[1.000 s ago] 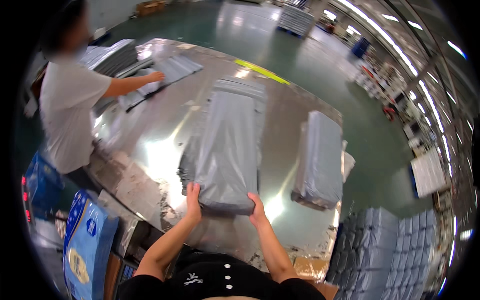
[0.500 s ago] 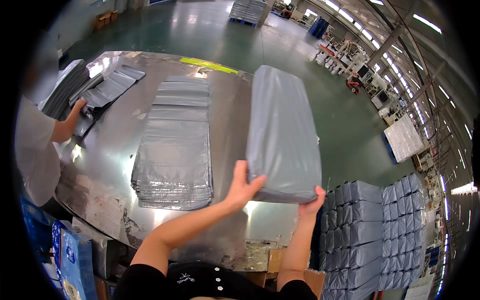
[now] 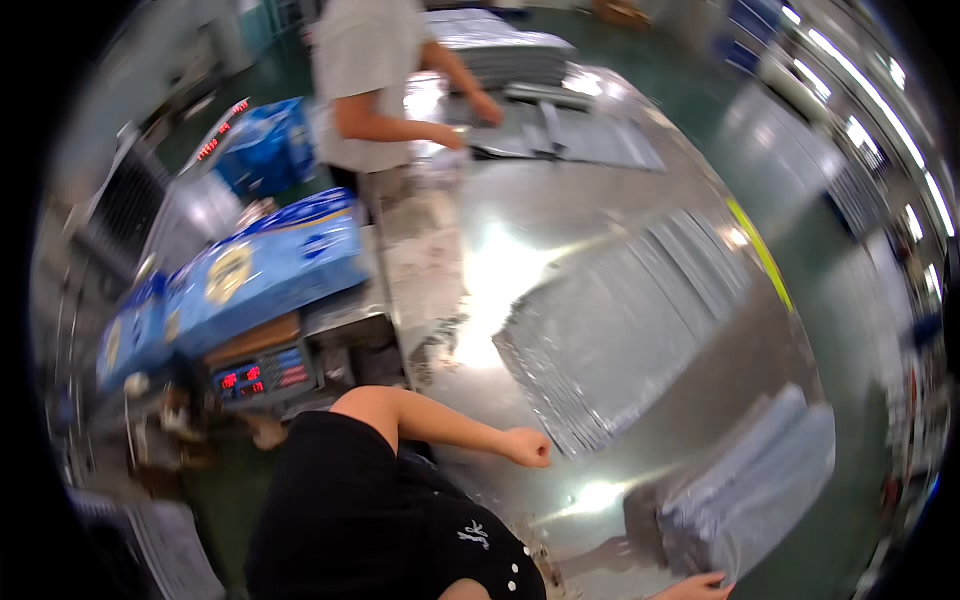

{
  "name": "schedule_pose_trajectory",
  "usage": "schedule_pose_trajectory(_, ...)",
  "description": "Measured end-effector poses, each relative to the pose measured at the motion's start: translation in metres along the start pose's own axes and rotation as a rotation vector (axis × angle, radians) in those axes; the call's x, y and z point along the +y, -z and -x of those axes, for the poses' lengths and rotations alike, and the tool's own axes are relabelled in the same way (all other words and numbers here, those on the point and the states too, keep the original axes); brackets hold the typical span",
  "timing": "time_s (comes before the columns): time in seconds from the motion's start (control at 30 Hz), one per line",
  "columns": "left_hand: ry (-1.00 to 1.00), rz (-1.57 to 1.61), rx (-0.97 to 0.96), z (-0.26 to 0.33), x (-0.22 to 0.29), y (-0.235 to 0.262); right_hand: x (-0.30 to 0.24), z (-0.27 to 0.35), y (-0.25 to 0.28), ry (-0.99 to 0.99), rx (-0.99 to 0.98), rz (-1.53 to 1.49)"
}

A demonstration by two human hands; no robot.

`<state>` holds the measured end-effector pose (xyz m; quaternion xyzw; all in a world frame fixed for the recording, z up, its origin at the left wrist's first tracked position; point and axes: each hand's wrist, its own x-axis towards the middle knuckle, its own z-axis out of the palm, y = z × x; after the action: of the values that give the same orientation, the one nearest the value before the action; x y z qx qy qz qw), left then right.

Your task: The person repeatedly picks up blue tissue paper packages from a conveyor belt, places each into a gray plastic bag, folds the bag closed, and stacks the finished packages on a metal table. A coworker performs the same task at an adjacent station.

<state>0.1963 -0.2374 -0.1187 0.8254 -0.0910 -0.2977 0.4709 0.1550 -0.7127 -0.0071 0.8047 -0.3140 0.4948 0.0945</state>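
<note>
My left hand [image 3: 527, 447] is curled into a fist over the metal table [image 3: 510, 215], with nothing visible in it. Beside it lies a flat stack of grey plastic bags [image 3: 630, 330], its near edges fanned in layers. At the lower right, my right hand [image 3: 702, 588] has its fingers at the bottom end of a bulky grey plastic-wrapped package [image 3: 765, 480], seemingly pinching the plastic. Motion blurs the package, and the frame's lower rim cuts off part of the hand.
Across the table a co-worker [image 3: 370, 90] in a white top handles grey plastic sheets [image 3: 590, 140]. A thick grey stack [image 3: 510, 55] stands behind. To my left are blue plastic packs [image 3: 270, 265] above a scale with a red display [image 3: 262, 375]. Yellow tape [image 3: 760, 255] marks the table's far edge.
My view has swung left. My left hand has let go of the package and closed into a fist. The package has gone lower, with only my right hand at it.
</note>
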Motion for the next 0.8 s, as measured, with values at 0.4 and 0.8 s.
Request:
schedule_pose_trajectory(0.4,0.152,0.5,0.591,0.187,-0.119,0.085,-0.34,0.239,0.09,0.86,-1.065,-1.196)
schedule_pose_trajectory(0.8,0.114,0.336,1.922,0.49,-0.163,0.181,-0.444,0.346,0.165,1.265,-1.548,-1.107)
